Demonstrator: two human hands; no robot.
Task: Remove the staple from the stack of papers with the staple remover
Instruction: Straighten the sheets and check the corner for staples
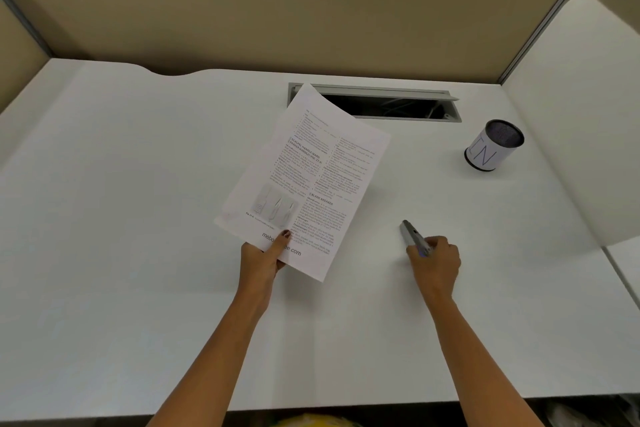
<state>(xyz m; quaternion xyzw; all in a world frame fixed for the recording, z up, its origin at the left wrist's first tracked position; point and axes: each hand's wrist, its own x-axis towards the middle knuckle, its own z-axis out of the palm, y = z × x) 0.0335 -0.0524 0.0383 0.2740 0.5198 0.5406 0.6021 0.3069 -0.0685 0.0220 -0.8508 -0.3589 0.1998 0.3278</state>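
Note:
A stack of printed papers [304, 180] is held tilted above the white desk [138, 218], its far corner reaching over the cable slot. My left hand [263, 260] grips the stack at its near bottom edge, thumb on top of the page. My right hand [434, 262] is closed around a slim grey staple remover [412, 236], whose tip points away and to the left, just above the desk. The tool is well to the right of the papers, apart from them. No staple is visible at this distance.
A mesh pen cup with a white wrap [493, 146] stands at the back right. An open cable slot [381, 104] is cut into the desk's rear. Beige partition walls [242, 10] enclose the desk, with a white panel [581, 107] on the right.

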